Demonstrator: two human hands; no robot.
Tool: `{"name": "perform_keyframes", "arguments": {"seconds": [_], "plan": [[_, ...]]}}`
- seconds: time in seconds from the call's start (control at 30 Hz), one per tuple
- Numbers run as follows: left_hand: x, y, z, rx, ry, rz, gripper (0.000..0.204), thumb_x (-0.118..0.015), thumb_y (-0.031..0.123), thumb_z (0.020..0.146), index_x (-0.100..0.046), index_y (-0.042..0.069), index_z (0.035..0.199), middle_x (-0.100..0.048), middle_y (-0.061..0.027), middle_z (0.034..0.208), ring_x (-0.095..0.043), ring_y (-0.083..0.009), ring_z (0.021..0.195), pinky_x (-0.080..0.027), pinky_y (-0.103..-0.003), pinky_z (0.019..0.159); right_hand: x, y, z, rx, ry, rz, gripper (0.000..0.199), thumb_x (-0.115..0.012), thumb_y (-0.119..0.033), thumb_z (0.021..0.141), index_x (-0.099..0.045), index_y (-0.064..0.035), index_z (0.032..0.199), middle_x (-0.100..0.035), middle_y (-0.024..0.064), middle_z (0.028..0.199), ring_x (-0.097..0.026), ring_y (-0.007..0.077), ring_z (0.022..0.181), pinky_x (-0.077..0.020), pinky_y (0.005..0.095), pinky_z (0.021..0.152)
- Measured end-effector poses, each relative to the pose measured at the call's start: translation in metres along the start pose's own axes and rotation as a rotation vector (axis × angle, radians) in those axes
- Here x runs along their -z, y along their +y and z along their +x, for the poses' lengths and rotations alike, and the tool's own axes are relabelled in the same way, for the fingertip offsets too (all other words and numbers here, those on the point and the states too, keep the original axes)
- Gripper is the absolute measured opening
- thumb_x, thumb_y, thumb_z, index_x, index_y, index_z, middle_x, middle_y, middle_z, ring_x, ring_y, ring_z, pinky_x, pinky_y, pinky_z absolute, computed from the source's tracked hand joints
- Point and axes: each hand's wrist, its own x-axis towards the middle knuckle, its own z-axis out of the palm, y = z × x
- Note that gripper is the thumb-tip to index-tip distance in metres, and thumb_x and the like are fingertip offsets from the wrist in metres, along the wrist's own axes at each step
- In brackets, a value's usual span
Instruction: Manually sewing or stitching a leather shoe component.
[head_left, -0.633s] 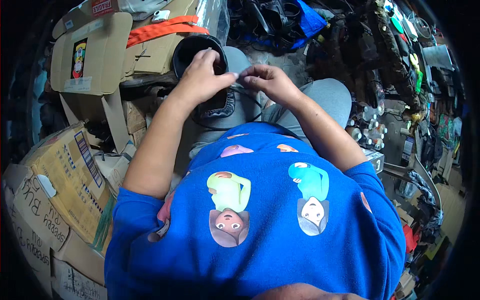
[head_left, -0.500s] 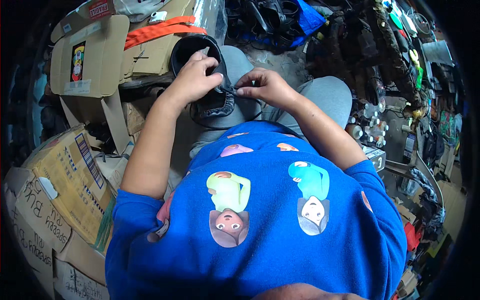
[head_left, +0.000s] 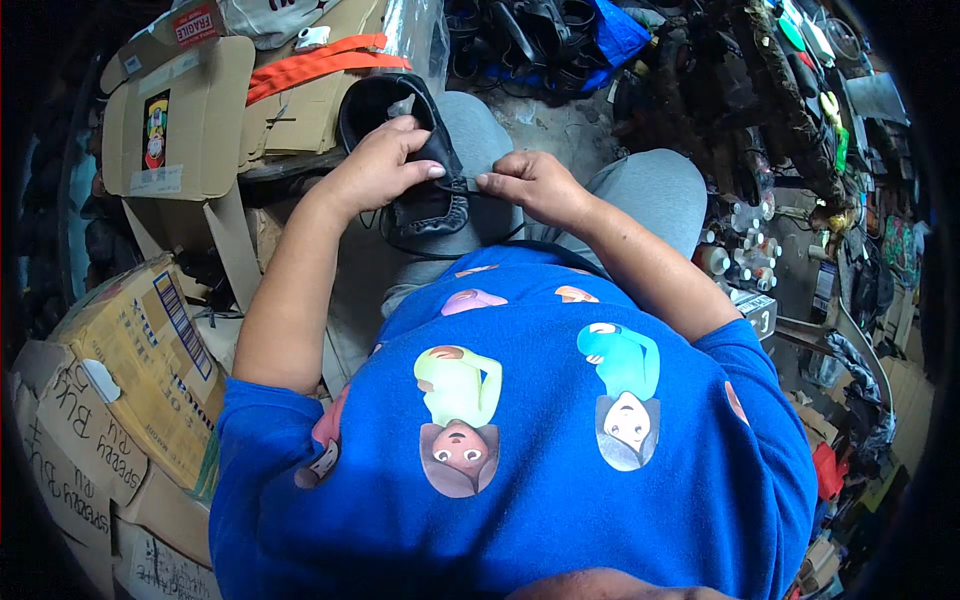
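A black shoe (head_left: 432, 218) rests over my left thigh, its wide opening at the far end and its gathered, stitched toe seam toward me. My left hand (head_left: 385, 168) is closed on the shoe's left side, thumb pressed on the upper near the opening. Inside the opening a small pale piece (head_left: 401, 106) shows. At the shoe's right edge my right hand (head_left: 535, 187) pinches something small between thumb and forefinger, too small to make out. A thin black cord (head_left: 425, 256) loops below the toe, across my lap.
Cardboard boxes (head_left: 150, 350) crowd the left side, with orange strips (head_left: 315, 66) on flattened cardboard beyond. Black shoes (head_left: 540, 35) and a blue sheet (head_left: 622, 40) lie on the floor ahead. Small bottles (head_left: 740, 255) stand to the right beside cluttered shelving.
My left hand has shifted slightly down and left along the shoe. The right hand's fingers have closed together and moved slightly lower and to the right.
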Motion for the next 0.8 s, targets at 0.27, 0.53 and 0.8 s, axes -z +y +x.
{"name": "perform_keyframes", "arguments": {"seconds": [0.27,0.53,0.8], "plan": [[0.002,-0.003,-0.003,0.095,-0.074,-0.108,0.020,-0.067,0.013,0.081,-0.063,-0.001,0.096,-0.046,-0.0067,0.097,-0.049,-0.0183,0.094,-0.041,-0.030,0.085,0.028,0.033,-0.015,-0.011,-0.002,-0.231,0.029,-0.065,-0.032,0.085,-0.067,-0.0032,0.081,-0.055,0.0051,0.072,-0.052,0.0138,0.072,-0.0433,0.0301,0.067],[-0.003,-0.012,0.001,0.069,-0.104,-0.361,0.027,-0.070,0.021,0.078,-0.063,0.002,0.096,-0.046,-0.0131,0.105,-0.049,-0.0235,0.099,-0.041,-0.033,0.090,0.025,-0.031,0.006,0.201,0.038,-0.322,0.033,-0.064,-0.035,0.083,-0.066,-0.0049,0.096,-0.063,0.0146,0.088,-0.061,0.0279,0.079,-0.0478,0.0366,0.073],[-0.004,-0.010,0.003,0.170,-0.147,-0.260,0.025,-0.068,0.012,0.081,-0.062,0.000,0.101,-0.040,-0.0068,0.107,-0.044,-0.0174,0.105,-0.036,-0.030,0.095,0.006,-0.042,0.024,0.399,-0.046,-0.605,0.017,-0.063,-0.018,0.079,-0.060,-0.0032,0.085,-0.060,0.0180,0.086,-0.058,0.0379,0.083,-0.0467,0.0436,0.071]]}}
